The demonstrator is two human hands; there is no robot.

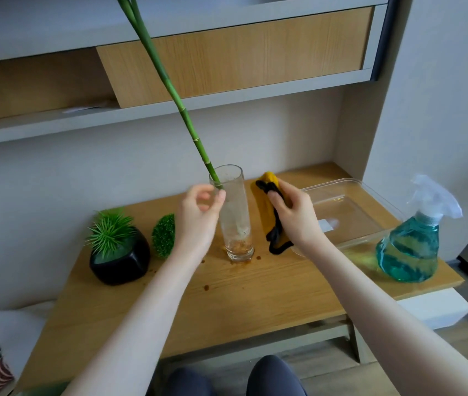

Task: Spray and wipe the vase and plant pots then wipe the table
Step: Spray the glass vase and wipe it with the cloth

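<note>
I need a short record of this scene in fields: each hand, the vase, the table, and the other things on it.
left hand: beside the vase's upper part, fingers curled, contact unclear
right hand: grips the yellow cloth
vase: clear glass, upright, holds green stems
table: wood, brown crumbs near the vase
spray bottle: right edge, blue liquid
clear tray: behind right hand
black plant pot: left

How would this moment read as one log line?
left hand: open by vase | right hand: holds cloth | spray bottle: untouched

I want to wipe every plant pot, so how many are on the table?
1 for certain: the black pot at the table's left. The green ball plant beside it shows no pot; the left hand may hide one.
</note>
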